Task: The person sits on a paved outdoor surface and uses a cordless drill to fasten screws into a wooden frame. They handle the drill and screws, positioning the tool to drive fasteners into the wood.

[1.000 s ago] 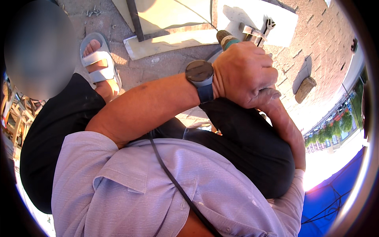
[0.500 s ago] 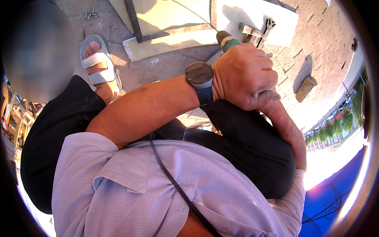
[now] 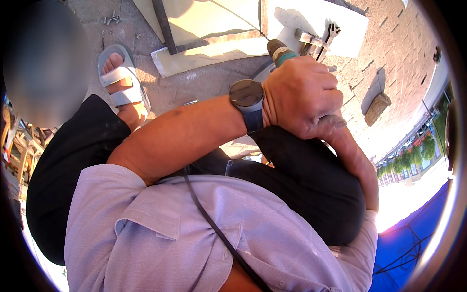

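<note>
Upper centre: left hand (image 3: 301, 95) was clenched over the right hand, gripping a teal-collared drill (image 3: 281, 52) aimed at white board (image 3: 316, 19). Right hand's grip hidden; progress indeterminable.

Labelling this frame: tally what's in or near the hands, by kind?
Hands: 2, left hand over right hand
Power tool: 1
Wristwatch: 1
Metal clamp: 1
Pale boards: 2
Sandal: 1
Total: 8
</note>
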Available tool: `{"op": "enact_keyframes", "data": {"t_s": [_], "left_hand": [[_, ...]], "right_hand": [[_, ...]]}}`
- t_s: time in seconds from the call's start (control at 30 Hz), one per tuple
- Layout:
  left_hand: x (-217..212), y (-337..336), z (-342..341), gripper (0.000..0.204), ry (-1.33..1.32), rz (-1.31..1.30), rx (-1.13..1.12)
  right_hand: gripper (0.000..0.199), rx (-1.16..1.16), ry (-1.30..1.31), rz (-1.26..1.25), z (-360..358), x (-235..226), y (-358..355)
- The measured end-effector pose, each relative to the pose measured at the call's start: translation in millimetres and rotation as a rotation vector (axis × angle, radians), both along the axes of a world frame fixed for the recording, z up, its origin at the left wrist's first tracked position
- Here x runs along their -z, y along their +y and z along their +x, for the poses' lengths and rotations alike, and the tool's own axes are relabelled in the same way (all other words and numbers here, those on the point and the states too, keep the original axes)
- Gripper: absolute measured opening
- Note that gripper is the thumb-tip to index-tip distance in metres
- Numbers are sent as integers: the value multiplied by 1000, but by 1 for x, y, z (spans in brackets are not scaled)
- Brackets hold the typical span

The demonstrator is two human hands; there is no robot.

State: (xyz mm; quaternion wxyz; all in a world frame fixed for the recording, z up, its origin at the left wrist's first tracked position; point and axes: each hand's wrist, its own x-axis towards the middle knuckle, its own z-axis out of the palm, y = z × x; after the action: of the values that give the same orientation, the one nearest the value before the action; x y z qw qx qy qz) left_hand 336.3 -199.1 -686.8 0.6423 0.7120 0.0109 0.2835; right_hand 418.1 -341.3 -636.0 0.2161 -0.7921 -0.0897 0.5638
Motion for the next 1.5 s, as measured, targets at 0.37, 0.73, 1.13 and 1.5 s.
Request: {"op": "enact_keyframes", "data": {"t_s": [0.37,0.73,1.13,1.5], "left_hand": [[1,-1,1,32,9,9,11],[4,-1,2,31,-7,-19,10],[4,1,0,30,-8,-16,-16],[12,4,-2,31,3,-21,-2]], "right_hand": [[32,4,7,-3,2,3,2],[31,4,17,-11,4,4,2],[31,0,29,-30,2,3,3],[30,17,65,-50,-3,6,-2]]}}
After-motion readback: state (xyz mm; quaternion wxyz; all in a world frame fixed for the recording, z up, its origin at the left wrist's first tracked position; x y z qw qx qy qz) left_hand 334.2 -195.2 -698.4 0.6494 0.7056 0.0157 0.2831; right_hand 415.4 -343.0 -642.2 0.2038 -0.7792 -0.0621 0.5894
